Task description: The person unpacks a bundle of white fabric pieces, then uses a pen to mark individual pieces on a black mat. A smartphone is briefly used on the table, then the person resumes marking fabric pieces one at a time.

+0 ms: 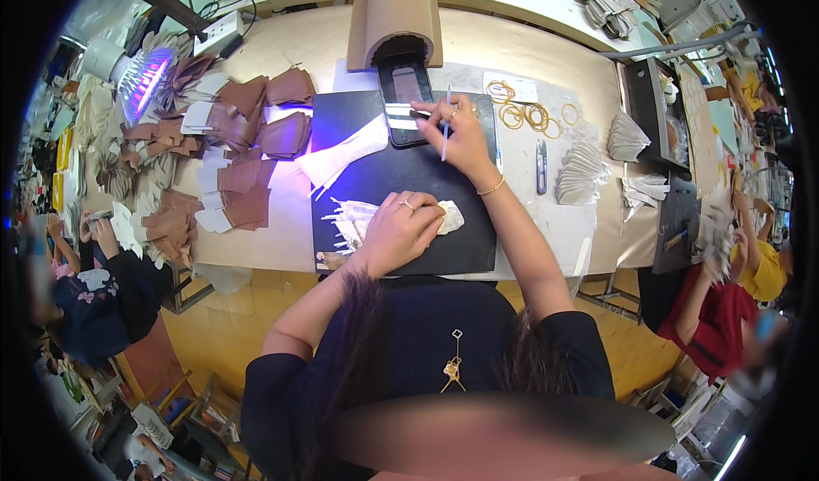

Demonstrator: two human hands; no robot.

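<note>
On a black mat (461, 255), my left hand (403, 234) rests with its fingers curled over a bundle of white strip-like pieces (345, 218). The bundle's narrow end pokes out past my fingertips, with a bit of yellow around it. Between the fingers of my right hand (465, 140) is a thin, silvery pen-like tool (444, 146). These fingers hover over or touch the lower part of a black phone (403, 80); contact is hard to tell. A flared white piece (350, 153) lies left of the phone.
A lit lamp (145, 80) glows purple at left, near stacks of brown and white pieces (243, 140). A brown half-tube (399, 12) stands behind the phone. Yellow rubber bands (536, 118), thread snips (541, 167) and fanned white pieces (583, 174) lie right. Co-workers sit at both sides.
</note>
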